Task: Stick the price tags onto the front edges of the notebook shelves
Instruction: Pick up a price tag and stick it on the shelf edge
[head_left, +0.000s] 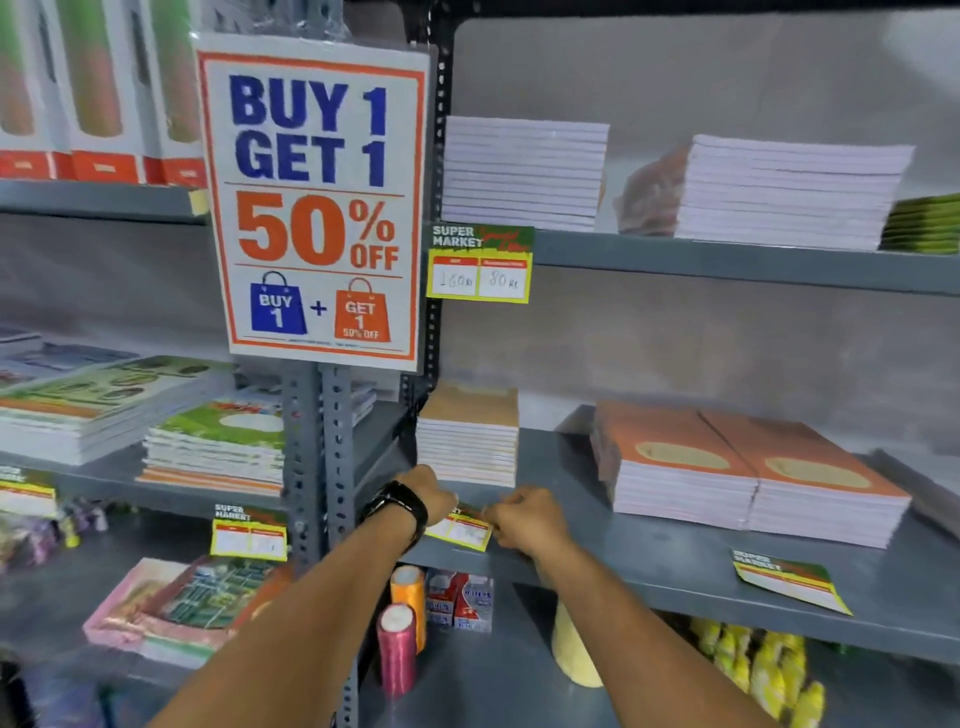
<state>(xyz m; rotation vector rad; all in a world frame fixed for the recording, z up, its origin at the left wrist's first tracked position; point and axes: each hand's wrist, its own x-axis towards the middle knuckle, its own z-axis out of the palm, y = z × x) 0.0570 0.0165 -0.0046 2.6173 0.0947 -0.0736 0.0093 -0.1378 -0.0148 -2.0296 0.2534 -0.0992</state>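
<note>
A yellow-edged price tag (462, 530) lies at the front edge of the lower grey shelf (675, 571), below a stack of brown notebooks (470, 436). My left hand (428, 491), with a black watch on the wrist, holds the tag's left end. My right hand (524, 519) holds its right end, fingers closed on it. Another tag (479, 264) is stuck on the upper shelf edge (727, 262). A third tag (249, 532) hangs on the left unit's shelf. A loose tag (789, 582) lies flat on the lower shelf to the right.
A "Buy 1 Get 1" poster (317, 202) hangs on the grey upright (311, 467). Orange notebook stacks (748, 478) sit on the lower shelf, white stacks (524, 171) above. Thread spools (400, 623) and small boxes (460, 600) stand below my arms.
</note>
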